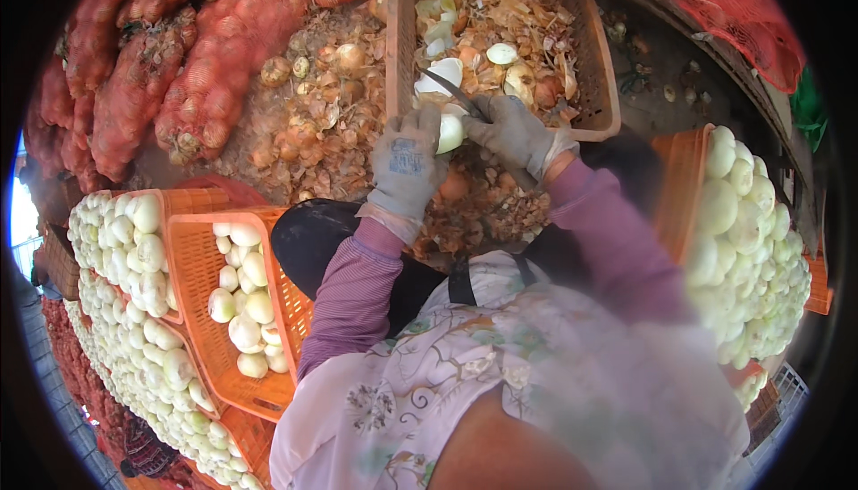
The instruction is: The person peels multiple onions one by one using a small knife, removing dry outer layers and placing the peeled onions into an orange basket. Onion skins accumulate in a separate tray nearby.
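In a grey work glove, my left hand [409, 158] holds a peeled white onion [450, 132] at the near left corner of an orange plastic crate [606, 88]. My right hand [513, 133], gloved too, grips a knife [446, 83]; its dark curved blade points up and left, over the crate's edge. The fingers of my right hand are close beside the onion; whether they touch it I cannot tell. Inside the crate are dry onion skins [529, 14] and several pale onion pieces [501, 54] along its left part.
Red mesh sacks of onions [228, 54] lie at the upper left. Unpeeled onions and loose skins [295, 148] cover the ground. An orange crate [191, 289] with peeled onions stands to my left, beside fuller crates. Another heaped crate [677, 188] is to my right. A person [147, 450] is at the lower left.
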Available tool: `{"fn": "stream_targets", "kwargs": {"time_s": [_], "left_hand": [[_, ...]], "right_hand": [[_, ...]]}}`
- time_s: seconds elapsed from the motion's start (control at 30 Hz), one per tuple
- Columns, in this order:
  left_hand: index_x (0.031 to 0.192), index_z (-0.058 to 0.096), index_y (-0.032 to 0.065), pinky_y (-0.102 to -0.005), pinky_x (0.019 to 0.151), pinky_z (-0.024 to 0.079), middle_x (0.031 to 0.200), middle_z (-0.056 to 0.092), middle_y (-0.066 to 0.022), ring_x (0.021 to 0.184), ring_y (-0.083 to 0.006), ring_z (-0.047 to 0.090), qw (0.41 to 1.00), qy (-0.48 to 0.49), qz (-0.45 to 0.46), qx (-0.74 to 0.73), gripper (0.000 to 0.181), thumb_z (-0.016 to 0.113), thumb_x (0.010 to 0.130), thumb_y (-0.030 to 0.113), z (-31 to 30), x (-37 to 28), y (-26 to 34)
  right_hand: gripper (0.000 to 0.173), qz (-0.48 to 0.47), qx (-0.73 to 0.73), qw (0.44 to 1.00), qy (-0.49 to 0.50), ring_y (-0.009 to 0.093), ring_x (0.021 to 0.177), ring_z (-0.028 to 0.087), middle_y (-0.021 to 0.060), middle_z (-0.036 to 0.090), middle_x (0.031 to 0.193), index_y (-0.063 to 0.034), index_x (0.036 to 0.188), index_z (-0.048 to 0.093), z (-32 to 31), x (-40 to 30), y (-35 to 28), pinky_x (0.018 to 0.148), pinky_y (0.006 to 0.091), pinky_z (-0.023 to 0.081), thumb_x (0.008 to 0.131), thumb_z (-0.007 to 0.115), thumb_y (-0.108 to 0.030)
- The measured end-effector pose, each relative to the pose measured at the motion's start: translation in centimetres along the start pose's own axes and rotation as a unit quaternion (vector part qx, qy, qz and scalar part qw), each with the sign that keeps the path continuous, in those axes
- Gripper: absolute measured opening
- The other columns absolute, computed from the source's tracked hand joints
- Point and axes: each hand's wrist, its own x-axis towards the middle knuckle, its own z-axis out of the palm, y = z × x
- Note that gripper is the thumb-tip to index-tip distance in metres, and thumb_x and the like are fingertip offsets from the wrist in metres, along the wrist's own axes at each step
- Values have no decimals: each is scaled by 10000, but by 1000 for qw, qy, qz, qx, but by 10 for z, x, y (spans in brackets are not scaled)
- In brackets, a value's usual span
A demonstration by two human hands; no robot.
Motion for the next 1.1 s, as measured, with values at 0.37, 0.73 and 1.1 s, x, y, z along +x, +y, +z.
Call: {"fn": "stream_targets", "kwargs": {"time_s": [0.37,0.73,1.1], "left_hand": [[1236,561,24,-454,847,499,1074,665,-181,976,-380,625,992,90,36,-75,622,824,694,179,13,-7,-18],[1268,559,-20,-342,830,561,1088,678,-168,982,-247,678,974,108,55,-192,667,862,682,79,7,-8,-21],[1346,466,-17,-349,913,550,1181,631,-117,1069,-223,634,750,71,-68,-654,535,675,854,-31,-1,-4,-13]], "right_hand": [[312,-1,38,999,10,137,576,608,85,642,730,62,1012,618,8,11,10,505,284,514,905,658,-228],[322,26,42,996,79,119,551,580,44,604,734,62,1093,571,12,-2,8,475,268,487,927,628,-207],[346,-1,27,988,152,368,926,677,283,673,916,77,1047,615,42,-34,19,812,415,516,791,634,-154]]}}
